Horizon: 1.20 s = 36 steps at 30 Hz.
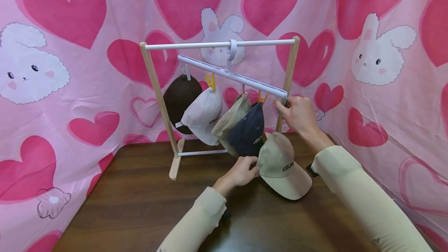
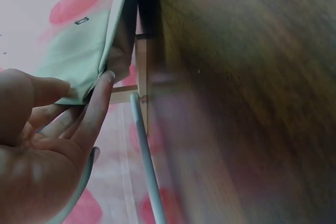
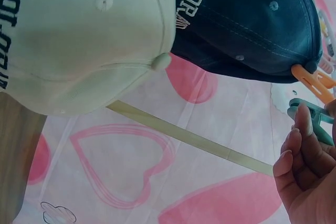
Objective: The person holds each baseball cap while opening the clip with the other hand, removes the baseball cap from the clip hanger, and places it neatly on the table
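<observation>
My left hand (image 1: 241,172) pinches the back edge of a beige cap (image 1: 276,154) with dark lettering, its brim toward the table. At the low right end of a tilted white hanger (image 1: 206,65), my right hand (image 1: 300,114) pinches a teal clothespin (image 3: 303,105). The beige cap's crown is below that clothespin, apart from it. Just left, a navy cap (image 1: 247,129) hangs from an orange clothespin (image 1: 262,97). Beyond it hang a khaki cap (image 1: 229,116), a white cap (image 1: 206,112) on a yellow clothespin (image 1: 211,83), and a dark brown cap (image 1: 179,96) on a grey one.
The hanger hooks over the top white bar (image 1: 189,45) of a rack with wooden posts (image 1: 159,96). Its wooden foot (image 1: 175,164) stands on a dark wooden table (image 1: 115,201). Pink heart-patterned cloth (image 1: 122,7) surrounds the table at the back and sides.
</observation>
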Motion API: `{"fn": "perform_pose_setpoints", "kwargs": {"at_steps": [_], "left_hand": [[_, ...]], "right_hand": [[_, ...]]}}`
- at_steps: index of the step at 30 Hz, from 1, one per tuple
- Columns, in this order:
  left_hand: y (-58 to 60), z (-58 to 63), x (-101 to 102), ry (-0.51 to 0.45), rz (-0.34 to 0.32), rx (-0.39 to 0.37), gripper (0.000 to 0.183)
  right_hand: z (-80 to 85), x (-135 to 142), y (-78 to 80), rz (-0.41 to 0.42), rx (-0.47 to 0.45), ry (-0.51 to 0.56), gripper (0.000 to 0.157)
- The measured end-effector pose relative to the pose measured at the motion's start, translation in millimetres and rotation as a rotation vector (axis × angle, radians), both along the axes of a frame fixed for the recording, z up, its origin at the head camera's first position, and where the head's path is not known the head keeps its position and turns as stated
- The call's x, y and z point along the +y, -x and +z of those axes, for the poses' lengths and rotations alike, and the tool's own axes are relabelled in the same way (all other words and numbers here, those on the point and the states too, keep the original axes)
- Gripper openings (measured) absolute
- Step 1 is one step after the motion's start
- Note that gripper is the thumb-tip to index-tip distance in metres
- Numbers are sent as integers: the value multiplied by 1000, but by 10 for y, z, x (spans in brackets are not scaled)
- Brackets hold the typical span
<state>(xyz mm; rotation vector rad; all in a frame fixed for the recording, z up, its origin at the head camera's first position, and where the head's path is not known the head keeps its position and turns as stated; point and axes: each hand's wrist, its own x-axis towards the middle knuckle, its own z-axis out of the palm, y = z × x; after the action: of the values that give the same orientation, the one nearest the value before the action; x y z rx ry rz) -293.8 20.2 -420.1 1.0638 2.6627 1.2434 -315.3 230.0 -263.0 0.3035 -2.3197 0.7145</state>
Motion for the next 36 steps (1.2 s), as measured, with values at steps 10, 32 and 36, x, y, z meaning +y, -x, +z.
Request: {"fn": "perform_pose_setpoints", "kwargs": {"at_steps": [10,32,36], "left_hand": [[-2,-2,76,124,6,52,18],[-43,108,-33,102,-13,61,22],[-49,134,-98,92,11,60,21]], "right_hand": [[-4,-6,11,-2,14,-4,41],[-3,2,9,-30,32,3,46],[-12,-1,9,-39,35,1,47]]}}
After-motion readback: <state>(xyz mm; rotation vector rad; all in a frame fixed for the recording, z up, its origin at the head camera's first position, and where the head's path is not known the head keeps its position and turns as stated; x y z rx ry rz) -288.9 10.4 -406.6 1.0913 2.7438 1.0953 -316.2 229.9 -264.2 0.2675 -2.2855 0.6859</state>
